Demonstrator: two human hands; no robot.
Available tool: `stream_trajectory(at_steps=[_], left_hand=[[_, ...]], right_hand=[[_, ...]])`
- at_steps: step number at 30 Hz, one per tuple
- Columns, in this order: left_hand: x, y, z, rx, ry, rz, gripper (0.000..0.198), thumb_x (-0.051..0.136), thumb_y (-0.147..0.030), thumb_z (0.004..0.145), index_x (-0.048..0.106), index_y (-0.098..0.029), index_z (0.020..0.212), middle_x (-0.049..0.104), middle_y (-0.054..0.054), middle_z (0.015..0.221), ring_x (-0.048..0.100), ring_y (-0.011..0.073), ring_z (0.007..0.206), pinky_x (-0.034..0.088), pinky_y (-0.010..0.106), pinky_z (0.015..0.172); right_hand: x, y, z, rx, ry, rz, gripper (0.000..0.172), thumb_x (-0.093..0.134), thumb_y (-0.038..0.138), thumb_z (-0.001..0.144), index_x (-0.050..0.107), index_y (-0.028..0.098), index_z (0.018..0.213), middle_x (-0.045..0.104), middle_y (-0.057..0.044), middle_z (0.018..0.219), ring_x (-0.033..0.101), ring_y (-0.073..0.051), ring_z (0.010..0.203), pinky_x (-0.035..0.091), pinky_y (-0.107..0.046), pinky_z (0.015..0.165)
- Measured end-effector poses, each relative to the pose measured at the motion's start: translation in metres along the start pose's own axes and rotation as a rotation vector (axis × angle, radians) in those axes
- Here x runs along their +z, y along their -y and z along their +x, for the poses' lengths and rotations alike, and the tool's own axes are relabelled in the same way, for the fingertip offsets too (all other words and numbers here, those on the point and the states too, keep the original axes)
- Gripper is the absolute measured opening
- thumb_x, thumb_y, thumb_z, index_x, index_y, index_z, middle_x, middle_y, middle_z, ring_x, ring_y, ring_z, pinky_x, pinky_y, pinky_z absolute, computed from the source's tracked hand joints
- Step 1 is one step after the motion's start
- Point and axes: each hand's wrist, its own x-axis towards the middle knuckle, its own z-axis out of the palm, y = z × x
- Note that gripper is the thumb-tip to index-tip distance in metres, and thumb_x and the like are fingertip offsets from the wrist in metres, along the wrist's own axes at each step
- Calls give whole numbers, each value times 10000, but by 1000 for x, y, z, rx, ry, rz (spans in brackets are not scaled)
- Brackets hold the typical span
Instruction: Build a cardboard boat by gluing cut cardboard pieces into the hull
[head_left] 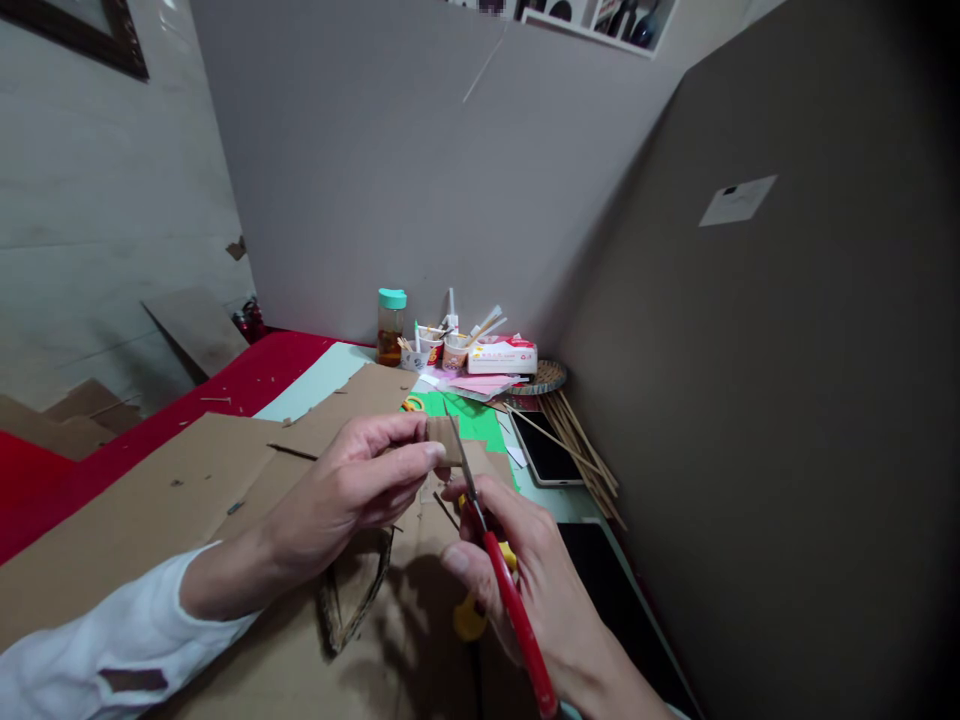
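Note:
Between the thumb and fingers of my left hand [375, 470] is a small piece of cardboard [444, 438], held up over the table. My right hand [525, 540] grips red-handled scissors [510, 590], their blades pointing up and away from me. The blades run along the right edge of the cardboard piece; whether they are cutting into it I cannot tell. Below my left hand lies a curved cardboard shape [356, 590] with rough edges. A yellow object [470, 618], partly hidden by my right hand, rests beneath it.
Large cardboard sheets [150, 490] cover much of the table. At the back stand a jar with a teal lid [391, 330], cups with sticks [455, 352] and a tissue pack [502, 355]. Right of these lie a phone [546, 448], wooden sticks [581, 440] and a dark flat panel [615, 600]. Grey boards [420, 180] enclose the table.

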Motion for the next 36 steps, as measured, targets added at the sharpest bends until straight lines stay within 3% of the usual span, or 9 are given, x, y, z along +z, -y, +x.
stream_trajectory(at_steps=[10, 21, 36], left_hand=[[-1, 3, 0, -6, 13, 16, 216, 630, -327, 943, 614, -158, 809, 346, -95, 550, 212, 45, 457, 192, 150, 395], [5, 6, 1, -30, -26, 36, 226, 627, -395, 941, 636, -170, 931, 373, -100, 521, 191, 55, 442, 154, 168, 383], [6, 12, -2, -20, -8, 40, 280, 644, -433, 935, 623, -158, 888, 450, -85, 514, 226, 51, 436, 159, 168, 388]], right_hand=[[0, 6, 0, 46, -28, -20, 254, 607, 451, 965, 623, 199, 996, 526, 34, 763, 466, -154, 703, 314, -275, 641], [3, 3, 0, 145, -20, -23, 331, 570, 499, 964, 626, 185, 878, 475, 35, 672, 377, -127, 595, 261, -263, 542], [5, 0, -1, 33, -48, -67, 313, 521, 388, 1011, 481, 212, 755, 466, 38, 646, 371, -106, 555, 284, -241, 509]])
